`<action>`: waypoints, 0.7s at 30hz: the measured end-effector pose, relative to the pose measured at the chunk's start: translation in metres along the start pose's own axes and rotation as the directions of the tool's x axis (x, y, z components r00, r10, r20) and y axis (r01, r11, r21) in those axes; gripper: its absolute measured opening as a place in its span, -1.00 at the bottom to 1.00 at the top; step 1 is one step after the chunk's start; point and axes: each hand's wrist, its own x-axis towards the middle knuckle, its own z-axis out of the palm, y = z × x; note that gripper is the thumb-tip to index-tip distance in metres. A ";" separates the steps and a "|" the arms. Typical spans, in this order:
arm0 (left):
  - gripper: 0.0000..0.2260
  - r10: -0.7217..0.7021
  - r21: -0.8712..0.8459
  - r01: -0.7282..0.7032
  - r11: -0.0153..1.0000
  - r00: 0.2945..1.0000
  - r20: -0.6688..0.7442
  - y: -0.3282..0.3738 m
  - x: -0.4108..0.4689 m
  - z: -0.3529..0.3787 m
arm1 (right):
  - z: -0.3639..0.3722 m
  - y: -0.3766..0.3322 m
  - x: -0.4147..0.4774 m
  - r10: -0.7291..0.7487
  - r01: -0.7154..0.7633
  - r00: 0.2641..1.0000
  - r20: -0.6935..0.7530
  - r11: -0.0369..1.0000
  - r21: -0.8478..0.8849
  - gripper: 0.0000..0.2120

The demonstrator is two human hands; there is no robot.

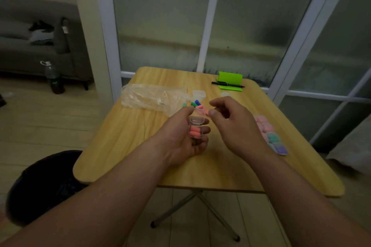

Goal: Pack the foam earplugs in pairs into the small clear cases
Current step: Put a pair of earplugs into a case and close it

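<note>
Your left hand [180, 138] grips the open case [195, 132], its raised lid [197, 120] just left of your right hand [234, 124], fingers curled, contents untellable.

Home living rm: grey sofa [36, 50], wood floor [50, 118], folding table [220, 158].

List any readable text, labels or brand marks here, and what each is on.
No text is readable.
Bottle on the floor: label too dark and small to read.
Green stand, pen, clear case in the left hand: no print visible.
</note>
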 end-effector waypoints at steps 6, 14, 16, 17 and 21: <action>-0.34 0.006 -0.043 -0.007 0.999 1.000 -0.005 -0.001 0.005 -0.004 | 0.004 -0.002 -0.008 -0.081 0.088 0.987 0.139 0.995 -0.045 -0.78; -0.44 0.014 -0.090 -0.012 0.996 1.000 0.026 0.001 0.009 -0.008 | 0.007 -0.006 -0.019 -0.146 0.196 0.954 0.262 0.965 -0.176 -0.84; -0.58 0.028 -0.092 -0.021 0.996 0.996 0.080 -0.001 0.005 -0.007 | 0.005 -0.005 -0.018 -0.129 0.169 0.960 0.248 0.974 -0.148 -0.81; -0.66 0.039 -0.080 -0.031 0.996 0.993 0.109 -0.002 0.002 -0.007 | 0.002 -0.004 -0.017 -0.119 0.151 0.964 0.238 0.981 -0.123 -0.79; -0.77 0.073 0.036 -0.077 0.996 0.991 0.111 -0.006 0.001 -0.009 | -0.007 0.003 -0.017 -0.114 0.146 0.962 0.247 0.982 -0.118 -0.56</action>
